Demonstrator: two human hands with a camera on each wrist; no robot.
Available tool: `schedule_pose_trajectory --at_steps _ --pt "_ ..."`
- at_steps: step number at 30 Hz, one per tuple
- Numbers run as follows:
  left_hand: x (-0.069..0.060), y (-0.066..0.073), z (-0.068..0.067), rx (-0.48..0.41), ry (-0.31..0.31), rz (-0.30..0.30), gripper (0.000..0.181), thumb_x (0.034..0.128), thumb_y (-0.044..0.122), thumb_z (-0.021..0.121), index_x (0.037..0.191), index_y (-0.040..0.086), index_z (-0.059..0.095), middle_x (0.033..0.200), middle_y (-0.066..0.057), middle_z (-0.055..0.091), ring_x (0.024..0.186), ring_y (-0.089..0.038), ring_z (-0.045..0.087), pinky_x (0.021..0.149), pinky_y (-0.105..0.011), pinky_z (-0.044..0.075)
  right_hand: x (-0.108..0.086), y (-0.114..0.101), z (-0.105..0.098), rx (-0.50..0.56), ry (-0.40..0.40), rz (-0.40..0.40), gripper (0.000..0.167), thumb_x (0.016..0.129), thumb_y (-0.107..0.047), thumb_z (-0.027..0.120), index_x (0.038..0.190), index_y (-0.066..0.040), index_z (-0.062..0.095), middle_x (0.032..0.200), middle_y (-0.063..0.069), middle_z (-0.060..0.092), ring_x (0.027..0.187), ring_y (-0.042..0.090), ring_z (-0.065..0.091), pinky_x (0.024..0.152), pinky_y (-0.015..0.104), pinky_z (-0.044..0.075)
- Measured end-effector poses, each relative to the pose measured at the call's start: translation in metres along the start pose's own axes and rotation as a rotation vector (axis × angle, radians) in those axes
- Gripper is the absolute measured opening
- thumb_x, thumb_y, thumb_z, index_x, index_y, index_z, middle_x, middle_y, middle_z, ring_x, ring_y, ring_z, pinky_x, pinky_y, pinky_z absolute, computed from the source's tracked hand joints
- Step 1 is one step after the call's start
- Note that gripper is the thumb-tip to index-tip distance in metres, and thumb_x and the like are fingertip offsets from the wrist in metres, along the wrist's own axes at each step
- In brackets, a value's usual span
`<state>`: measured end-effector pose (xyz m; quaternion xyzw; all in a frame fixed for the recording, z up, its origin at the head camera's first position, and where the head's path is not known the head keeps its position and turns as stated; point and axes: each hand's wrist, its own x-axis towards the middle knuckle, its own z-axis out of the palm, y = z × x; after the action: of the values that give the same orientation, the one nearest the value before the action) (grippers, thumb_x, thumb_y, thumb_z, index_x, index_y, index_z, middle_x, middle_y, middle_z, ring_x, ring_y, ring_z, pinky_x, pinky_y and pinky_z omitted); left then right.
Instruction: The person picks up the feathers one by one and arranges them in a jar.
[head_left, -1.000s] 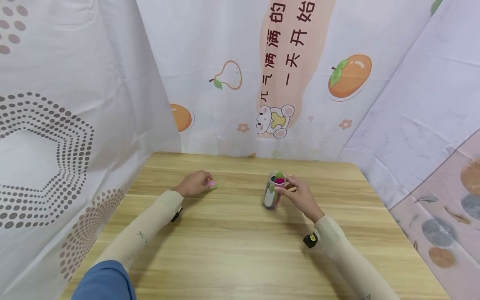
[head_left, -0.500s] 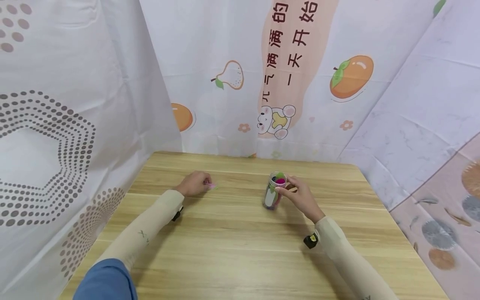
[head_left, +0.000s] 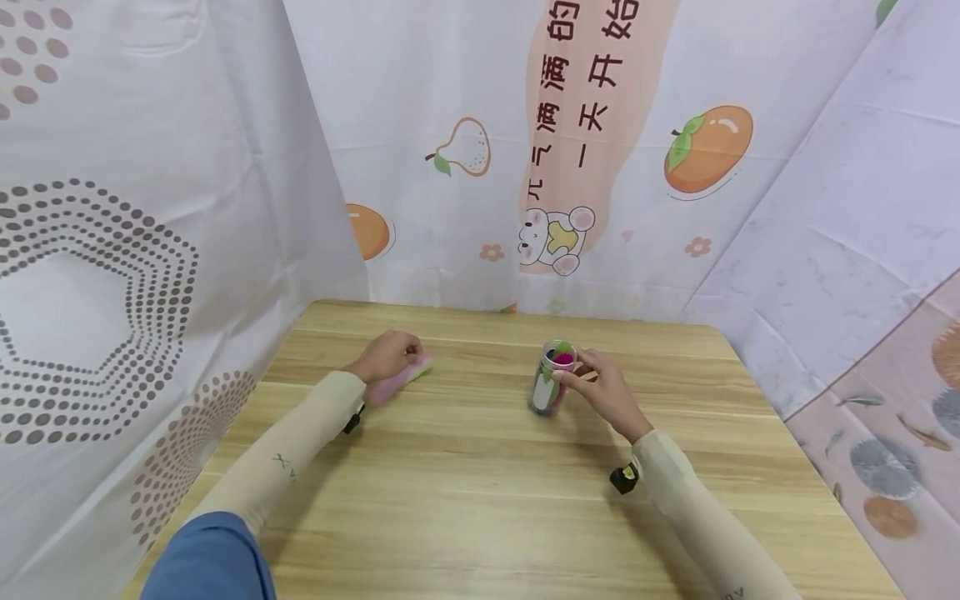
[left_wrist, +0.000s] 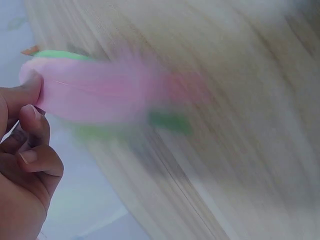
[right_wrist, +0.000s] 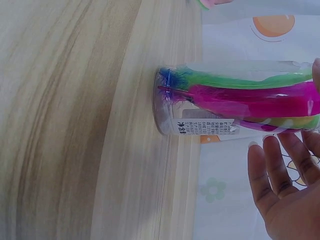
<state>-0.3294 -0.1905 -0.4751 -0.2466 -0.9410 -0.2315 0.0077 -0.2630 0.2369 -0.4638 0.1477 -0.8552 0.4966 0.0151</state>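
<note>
My left hand (head_left: 386, 354) pinches one end of a pink feather (left_wrist: 95, 90) between thumb and finger, at the table's back left. The feather's far half is blurred in the left wrist view. Green feather edges (left_wrist: 60, 54) show behind it; whether they are held too is hard to tell. My right hand (head_left: 603, 392) grips the top of a clear jar (right_wrist: 162, 107) with thumb and fingers. This jar stands upright on the table, lidless at the top, and contains magenta (right_wrist: 260, 101), green and blue feathers. A white printed label sits on its side.
The wooden table (head_left: 465, 492) spreads out under both arms. Its back edge meets a white printed curtain (head_left: 435, 75); another curtain (head_left: 247, 208) hangs along the left, and more cloth along the right.
The pink feather has swung from a small tip, then a thin edge, to lying broadside below my left hand, which has risen slightly. My right hand and the jar have stayed put.
</note>
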Motion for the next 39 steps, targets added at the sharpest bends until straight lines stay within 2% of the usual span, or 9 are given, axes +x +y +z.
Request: schedule_pose_trajectory --at_steps 7,16,19,27,32,36,39 --pt "-0.002 -0.002 0.0 -0.014 0.015 -0.01 0.008 0.099 0.008 0.069 0.105 0.004 0.073 0.102 -0.007 0.073 0.098 -0.025 0.068 0.086 -0.042 0.055 -0.001 0.003 0.0 -0.013 0.013 -0.009 0.065 0.093 -0.051 0.074 0.148 -0.019 0.057 0.119 0.007 0.063 0.107 0.03 0.061 0.083 0.045 0.053" --pt "0.002 -0.006 0.0 0.021 0.073 0.029 0.01 0.0995 0.012 0.069 0.102 0.007 0.077 0.101 -0.006 0.075 0.098 -0.027 0.07 0.086 -0.045 0.055 -0.001 0.004 0.001 -0.008 0.006 -0.002 0.063 0.094 -0.049 0.073 0.147 -0.019 0.058 0.119 0.008 0.062 0.108 0.031 0.061 0.084 0.044 0.052" --pt "0.001 -0.006 -0.002 0.005 0.084 0.025 0.01 0.0995 0.009 0.068 0.104 0.006 0.076 0.102 -0.007 0.075 0.098 -0.028 0.07 0.086 -0.045 0.056 -0.003 -0.004 0.0 -0.01 -0.006 0.01 0.06 0.097 -0.042 0.073 0.148 -0.016 0.057 0.12 0.01 0.062 0.109 0.034 0.06 0.083 0.044 0.053" --pt "-0.001 -0.003 -0.007 -0.01 0.103 0.002 0.01 0.099 0.01 0.068 0.104 0.005 0.076 0.103 -0.008 0.075 0.099 -0.03 0.07 0.087 -0.047 0.055 0.001 0.004 0.0 0.002 0.002 -0.003 0.061 0.094 -0.047 0.074 0.147 -0.02 0.058 0.12 0.007 0.061 0.107 0.031 0.06 0.084 0.044 0.054" --pt "-0.002 -0.001 -0.008 -0.012 0.105 -0.017 0.009 0.098 0.011 0.07 0.1 0.007 0.078 0.104 -0.007 0.076 0.102 -0.03 0.069 0.089 -0.048 0.055 -0.004 -0.013 -0.001 -0.002 -0.014 0.019 0.062 0.097 -0.037 0.073 0.15 -0.01 0.053 0.121 0.013 0.061 0.109 0.037 0.06 0.083 0.044 0.054" --pt "-0.002 0.0 -0.008 -0.027 0.123 -0.018 0.006 0.0959 0.009 0.072 0.097 0.008 0.078 0.101 -0.006 0.076 0.099 -0.028 0.07 0.086 -0.047 0.055 -0.012 -0.034 -0.004 -0.008 -0.023 0.001 0.062 0.099 -0.032 0.072 0.15 -0.005 0.051 0.121 0.015 0.061 0.109 0.038 0.06 0.082 0.042 0.054" --pt "-0.002 0.0 -0.008 -0.028 0.14 -0.015 0.004 0.095 0.009 0.073 0.095 0.011 0.077 0.097 -0.003 0.075 0.095 -0.026 0.07 0.084 -0.045 0.056 -0.015 -0.042 -0.005 -0.013 -0.019 -0.009 0.061 0.099 -0.03 0.072 0.15 -0.003 0.051 0.12 0.016 0.061 0.109 0.037 0.06 0.083 0.041 0.054"
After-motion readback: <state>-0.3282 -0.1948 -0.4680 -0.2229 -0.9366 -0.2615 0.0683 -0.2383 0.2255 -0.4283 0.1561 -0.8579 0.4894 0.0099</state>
